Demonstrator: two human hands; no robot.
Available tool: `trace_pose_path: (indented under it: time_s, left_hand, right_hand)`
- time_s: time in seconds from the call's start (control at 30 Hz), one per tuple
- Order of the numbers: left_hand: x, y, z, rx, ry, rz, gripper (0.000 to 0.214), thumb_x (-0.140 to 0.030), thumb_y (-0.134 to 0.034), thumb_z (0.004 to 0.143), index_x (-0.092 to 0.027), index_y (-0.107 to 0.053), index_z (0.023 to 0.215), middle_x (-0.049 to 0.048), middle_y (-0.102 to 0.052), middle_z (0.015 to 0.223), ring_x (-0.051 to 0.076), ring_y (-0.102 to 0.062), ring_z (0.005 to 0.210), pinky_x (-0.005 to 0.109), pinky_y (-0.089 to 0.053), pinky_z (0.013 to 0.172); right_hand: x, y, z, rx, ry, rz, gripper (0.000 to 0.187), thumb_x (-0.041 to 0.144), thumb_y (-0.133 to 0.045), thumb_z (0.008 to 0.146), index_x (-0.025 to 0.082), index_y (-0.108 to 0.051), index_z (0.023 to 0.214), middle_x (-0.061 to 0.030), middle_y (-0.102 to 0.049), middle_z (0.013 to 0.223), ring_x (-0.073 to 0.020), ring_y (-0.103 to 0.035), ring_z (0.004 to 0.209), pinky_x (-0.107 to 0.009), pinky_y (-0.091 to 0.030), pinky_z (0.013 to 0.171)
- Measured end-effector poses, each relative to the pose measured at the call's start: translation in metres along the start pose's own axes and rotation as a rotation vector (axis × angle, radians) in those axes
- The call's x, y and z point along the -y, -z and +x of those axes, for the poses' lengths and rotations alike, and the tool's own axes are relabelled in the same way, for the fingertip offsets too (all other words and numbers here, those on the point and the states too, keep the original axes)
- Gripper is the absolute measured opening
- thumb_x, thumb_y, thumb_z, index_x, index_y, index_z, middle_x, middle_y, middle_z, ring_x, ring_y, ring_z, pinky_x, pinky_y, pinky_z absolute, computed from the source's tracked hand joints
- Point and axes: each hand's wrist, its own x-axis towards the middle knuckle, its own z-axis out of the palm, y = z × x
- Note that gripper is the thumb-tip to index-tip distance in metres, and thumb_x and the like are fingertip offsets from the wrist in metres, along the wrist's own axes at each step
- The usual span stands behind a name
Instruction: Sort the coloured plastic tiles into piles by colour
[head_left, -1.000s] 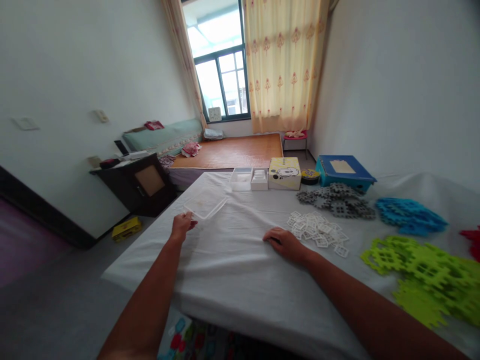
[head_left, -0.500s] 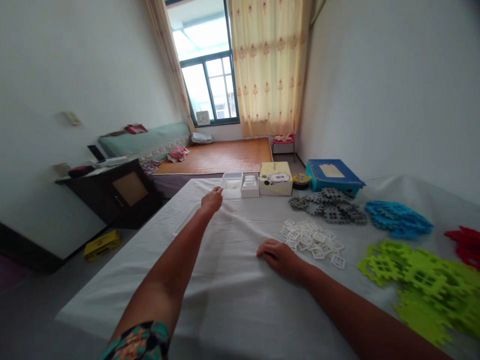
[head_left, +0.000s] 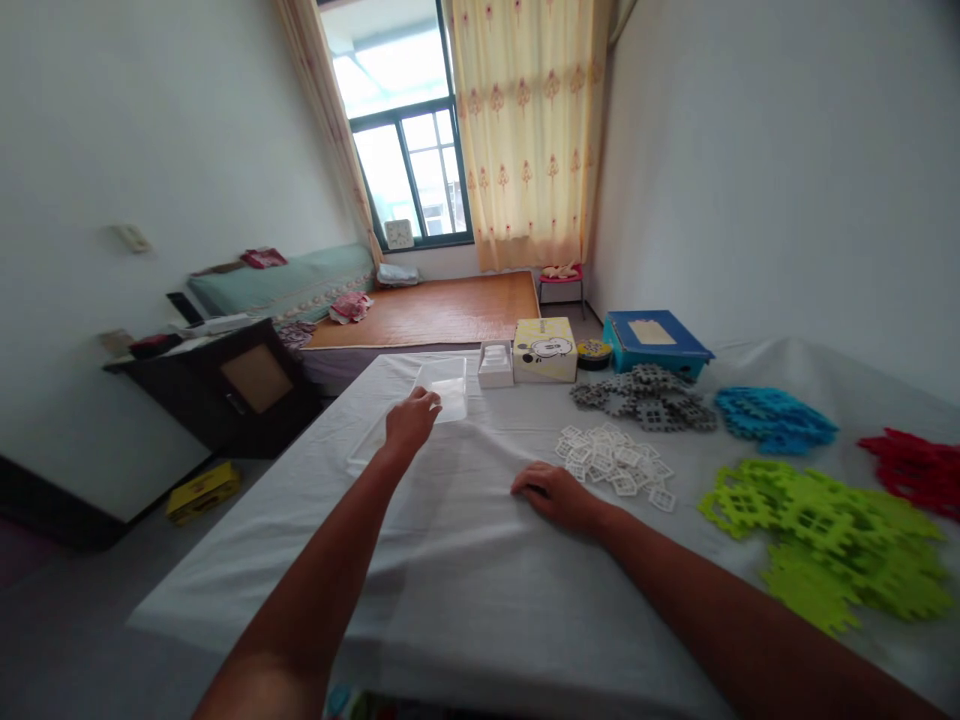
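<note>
My left hand [head_left: 412, 418] is closed on the near left edge of a clear plastic box [head_left: 453, 402], over the far left part of the table. Under and beside that hand, a flat clear plastic piece [head_left: 361, 455] lies on the cloth, partly covered. My right hand [head_left: 553, 494] rests on the cloth with its fingers curled, and nothing shows in it. Just beyond it spreads a heap of small white square frame pieces [head_left: 611, 458]. Nearest the box on its right stands a small white box [head_left: 496, 364] with white items inside.
A white-clothed table [head_left: 465, 600] carries grey [head_left: 652, 400], blue [head_left: 776, 418], red [head_left: 911, 470] and lime-green toothed pieces [head_left: 825, 530] on the right. Behind stand a cartoon-printed box [head_left: 545, 352], a round tin [head_left: 594, 354] and a blue-lidded box [head_left: 652, 340].
My left hand has drawn the clear plastic box toward me and to the left, away from the small white box. My right hand has stayed nearly in place.
</note>
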Motion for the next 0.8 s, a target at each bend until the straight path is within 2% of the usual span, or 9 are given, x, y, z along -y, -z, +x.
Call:
trace_pose_path:
  time_s: [0.1, 0.17, 0.27, 0.33, 0.4, 0.5, 0.57, 0.67, 0.8]
  left_hand:
    - [-0.009, 0.023, -0.058, -0.016, -0.037, 0.01, 0.031, -0.043, -0.041, 0.094, -0.03, -0.063, 0.112, 0.0019, -0.061, 0.116, 0.017, -0.064, 0.081, 0.026, -0.042, 0.063]
    - [-0.02, 0.035, -0.092, -0.009, -0.065, 0.016, 0.032, -0.045, -0.04, 0.094, -0.031, -0.063, 0.111, 0.0013, -0.062, 0.116, 0.016, -0.064, 0.079, 0.026, -0.04, 0.06]
    - [-0.042, 0.047, -0.133, 0.023, -0.114, 0.026, 0.031, -0.044, -0.04, 0.095, -0.031, -0.064, 0.11, 0.0013, -0.063, 0.114, 0.016, -0.064, 0.077, 0.025, -0.039, 0.058]
    - [-0.058, 0.052, -0.154, 0.05, -0.166, 0.029, 0.03, -0.042, -0.04, 0.095, -0.031, -0.064, 0.11, 0.0014, -0.064, 0.113, 0.015, -0.064, 0.077, 0.025, -0.038, 0.056]
    - [-0.074, 0.056, -0.171, 0.07, -0.232, 0.033, 0.029, -0.04, -0.039, 0.096, -0.031, -0.064, 0.107, 0.0013, -0.065, 0.111, 0.015, -0.065, 0.077, 0.024, -0.037, 0.054]
    - [-0.099, 0.057, -0.19, 0.099, -0.335, 0.038, 0.027, -0.036, -0.039, 0.096, -0.029, -0.064, 0.103, 0.0011, -0.066, 0.107, 0.015, -0.065, 0.075, 0.023, -0.036, 0.052]
    - [-0.115, 0.056, -0.199, 0.113, -0.403, 0.041, 0.026, -0.033, -0.04, 0.096, -0.028, -0.064, 0.101, 0.0011, -0.067, 0.103, 0.015, -0.066, 0.073, 0.023, -0.036, 0.05]
    - [-0.135, 0.053, -0.206, 0.103, -0.485, 0.042, 0.027, -0.03, -0.039, 0.096, -0.028, -0.065, 0.1, 0.001, -0.068, 0.1, 0.015, -0.066, 0.071, 0.022, -0.035, 0.048]
    - [-0.144, 0.048, -0.208, -0.023, -0.535, 0.008, 0.027, -0.032, -0.042, 0.096, -0.029, -0.066, 0.107, 0.0012, -0.069, 0.105, 0.014, -0.066, 0.065, 0.022, -0.037, 0.045]
  right_hand:
    - [-0.004, -0.001, 0.003, -0.062, -0.128, 0.057, 0.02, 0.017, -0.053, 0.083, 0.02, -0.071, 0.092, -0.004, -0.071, 0.089, -0.0172, -0.062, 0.083, -0.032, -0.048, 0.083]
    - [-0.008, -0.001, 0.007, -0.148, -0.263, 0.202, 0.021, 0.023, -0.051, 0.085, 0.019, -0.069, 0.095, -0.004, -0.071, 0.089, -0.0158, -0.063, 0.078, -0.031, -0.051, 0.077]
    - [-0.006, 0.002, 0.01, -0.267, -0.478, 0.43, 0.027, 0.031, -0.044, 0.089, 0.018, -0.064, 0.102, -0.0067, -0.07, 0.098, -0.0139, -0.064, 0.074, -0.026, -0.053, 0.064]
    - [0.002, 0.009, 0.006, -0.291, -0.575, 0.448, 0.027, 0.032, -0.045, 0.089, 0.018, -0.061, 0.106, -0.0092, -0.067, 0.106, -0.0135, -0.064, 0.073, -0.024, -0.052, 0.058]
    - [0.013, 0.019, -0.006, -0.292, -0.587, 0.38, 0.028, 0.027, -0.049, 0.086, 0.019, -0.059, 0.111, -0.0099, -0.065, 0.114, -0.0137, -0.064, 0.074, -0.025, -0.051, 0.058]
    - [0.031, 0.04, -0.041, -0.326, -0.467, 0.232, 0.032, 0.023, -0.053, 0.082, 0.021, -0.059, 0.113, -0.0078, -0.067, 0.113, -0.0157, -0.064, 0.083, -0.03, -0.053, 0.071]
    - [0.042, 0.058, -0.069, -0.354, -0.396, 0.122, 0.031, 0.025, -0.053, 0.083, 0.022, -0.06, 0.113, -0.0062, -0.069, 0.109, -0.0174, -0.064, 0.09, -0.033, -0.053, 0.079]
    - [0.051, 0.099, -0.113, -0.433, -0.384, -0.061, 0.031, 0.03, -0.05, 0.086, 0.024, -0.059, 0.116, -0.0048, -0.069, 0.111, -0.0186, -0.064, 0.094, -0.032, -0.053, 0.079]
    - [0.045, 0.193, -0.176, -0.644, -0.455, -0.42, 0.032, 0.037, -0.046, 0.089, 0.024, -0.062, 0.114, -0.0052, -0.068, 0.112, -0.02, -0.064, 0.095, -0.032, -0.053, 0.079]
